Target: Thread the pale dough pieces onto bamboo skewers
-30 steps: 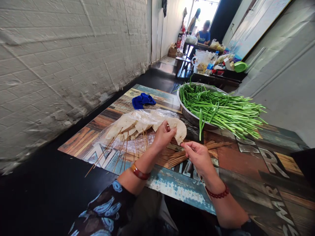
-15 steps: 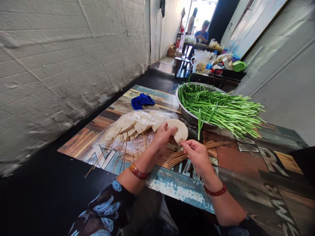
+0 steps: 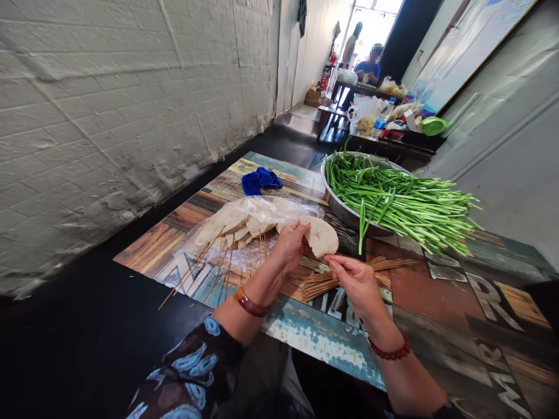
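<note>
My left hand (image 3: 292,244) is closed on the edge of a pale, flat, half-round slice (image 3: 324,237), bread-like in look, held up over the table. The fingertips of my right hand (image 3: 351,276) are pinched together at the slice's lower edge; what lies between them is too small to make out. Left of my hands, more pale slices (image 3: 222,224) lie on and under clear plastic, with thin wooden skewers (image 3: 192,267) sticking out of them toward me. Beneath my hands a bundle of loose skewers (image 3: 321,285) rests on the table.
A metal bowl (image 3: 335,205) heaped with long green stalks (image 3: 406,201) stands at the back right. A blue cloth (image 3: 262,180) lies near the far edge of the patterned table (image 3: 148,247). A brick wall (image 3: 131,105) runs along the left. Two people (image 3: 368,71) are far off beyond another table.
The whole view has shifted, so everything appears slightly further right and lower. My left hand still grips the slice, whose outer part looks tilted a little differently. My right fingertips stay at its lower edge.
</note>
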Motion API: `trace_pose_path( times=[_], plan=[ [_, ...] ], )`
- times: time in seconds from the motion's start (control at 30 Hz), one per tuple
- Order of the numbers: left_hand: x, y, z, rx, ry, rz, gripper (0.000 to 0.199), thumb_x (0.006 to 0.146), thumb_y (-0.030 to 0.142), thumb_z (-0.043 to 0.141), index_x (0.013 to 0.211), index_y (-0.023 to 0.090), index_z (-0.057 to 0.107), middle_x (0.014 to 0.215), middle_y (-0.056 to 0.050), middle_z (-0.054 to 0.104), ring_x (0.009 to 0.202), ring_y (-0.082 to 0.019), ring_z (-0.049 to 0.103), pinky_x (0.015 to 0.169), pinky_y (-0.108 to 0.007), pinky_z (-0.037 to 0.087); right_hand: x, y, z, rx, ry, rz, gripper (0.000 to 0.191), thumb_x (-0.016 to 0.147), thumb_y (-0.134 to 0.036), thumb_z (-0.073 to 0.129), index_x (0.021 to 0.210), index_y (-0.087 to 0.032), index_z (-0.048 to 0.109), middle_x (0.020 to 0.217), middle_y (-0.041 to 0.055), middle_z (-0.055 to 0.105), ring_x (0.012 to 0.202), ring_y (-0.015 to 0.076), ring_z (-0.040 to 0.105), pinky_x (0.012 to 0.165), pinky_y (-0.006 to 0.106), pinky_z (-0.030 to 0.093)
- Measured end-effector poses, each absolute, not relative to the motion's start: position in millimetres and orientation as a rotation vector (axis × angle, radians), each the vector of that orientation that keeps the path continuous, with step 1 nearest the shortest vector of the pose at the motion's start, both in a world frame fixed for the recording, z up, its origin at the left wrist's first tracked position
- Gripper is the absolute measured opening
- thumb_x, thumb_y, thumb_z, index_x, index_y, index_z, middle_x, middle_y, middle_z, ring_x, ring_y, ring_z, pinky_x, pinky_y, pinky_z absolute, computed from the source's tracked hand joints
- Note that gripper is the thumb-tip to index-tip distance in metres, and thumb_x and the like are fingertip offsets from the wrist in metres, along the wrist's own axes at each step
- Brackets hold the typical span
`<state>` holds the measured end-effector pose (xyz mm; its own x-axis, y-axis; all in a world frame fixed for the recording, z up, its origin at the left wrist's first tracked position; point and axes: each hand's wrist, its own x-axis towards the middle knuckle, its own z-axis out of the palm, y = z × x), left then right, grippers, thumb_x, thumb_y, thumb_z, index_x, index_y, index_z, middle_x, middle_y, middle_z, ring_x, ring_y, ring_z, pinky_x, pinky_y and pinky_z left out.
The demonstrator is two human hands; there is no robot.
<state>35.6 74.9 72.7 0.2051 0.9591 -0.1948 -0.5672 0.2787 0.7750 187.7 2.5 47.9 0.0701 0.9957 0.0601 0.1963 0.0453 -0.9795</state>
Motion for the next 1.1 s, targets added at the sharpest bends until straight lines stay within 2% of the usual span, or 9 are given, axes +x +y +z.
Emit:
trace_pose_path(
  times=[0.17,0.37,0.53,0.67,0.8,0.93,1.1],
  plan=[
    [34.0,73.6,73.5,0.625,0.753,1.148,0.025,0.068,0.033,0.069,0.083,0.014,0.062,0.067,-0.003,0.066,0.056,-0.016,0.061,0.051,-0.026,0.047,189.5,2.4,50.0,-1.348,-1.301,1.024,0.03,0.079,-0.04,0.068,0.096,-0.018,0.08,0.064,0.003,0.068,0.056,0.014,0.054,0.056,0.028,0.044],
    [30.6,74.6,72.8,0.544,0.719,1.086,0.02,0.071,0.029,0.063,0.084,0.014,0.063,0.074,-0.006,0.068,0.06,-0.016,0.062,0.048,-0.024,0.046,190.6,4.4,50.8,-1.348,-1.251,1.076,0.033,0.075,-0.044,0.07,0.093,-0.018,0.081,0.059,0.0023,0.064,0.055,0.0134,0.051,0.052,0.027,0.041],
    [29.8,76.3,73.7,0.461,0.745,1.076,0.015,0.074,0.026,0.058,0.081,0.014,0.063,0.072,-0.004,0.067,0.056,-0.015,0.06,0.043,-0.022,0.042,191.9,5.1,50.3,-1.337,-1.23,1.104,0.031,0.073,-0.044,0.072,0.089,-0.019,0.081,0.062,0.0033,0.065,0.055,0.0133,0.051,0.052,0.026,0.04],
    [30.4,75.3,73.9,0.44,0.742,1.088,0.013,0.072,0.025,0.059,0.079,0.014,0.062,0.068,-0.002,0.065,0.054,-0.014,0.058,0.046,-0.024,0.044,192.8,4.6,49.9,-1.333,-1.243,1.121,0.03,0.074,-0.042,0.072,0.089,-0.019,0.081,0.058,0.0019,0.063,0.055,0.0128,0.05,0.054,0.027,0.039],
    [31.1,74.6,71.7,0.439,0.739,1.081,0.011,0.069,0.025,0.062,0.073,0.015,0.059,0.064,0.0,0.061,0.052,-0.011,0.054,0.044,-0.021,0.037,193.0,4.0,50.3,-1.326,-1.273,1.115,0.028,0.076,-0.042,0.071,0.089,-0.019,0.081,0.059,0.0015,0.063,0.056,0.0129,0.051,0.057,0.028,0.04],
    [31.4,74.1,70.6,0.488,0.721,1.043,0.013,0.067,0.027,0.062,0.073,0.016,0.061,0.068,-0.002,0.064,0.059,-0.014,0.058,0.051,-0.023,0.043,192.0,4.0,51.2,-1.328,-1.265,1.126,0.027,0.075,-0.042,0.072,0.087,-0.019,0.081,0.061,0.002,0.064,0.056,0.0129,0.051,0.057,0.027,0.039],
    [31.9,72.7,72.2,0.516,0.742,1.051,0.017,0.066,0.029,0.065,0.074,0.014,0.063,0.067,-0.002,0.063,0.057,-0.014,0.057,0.053,-0.025,0.044,189.0,4.9,52.2,-1.342,-1.23,1.152,0.032,0.073,-0.044,0.073,0.087,-0.017,0.08,0.057,0.0009,0.062,0.055,0.0127,0.049,0.057,0.028,0.038]
  ],
)
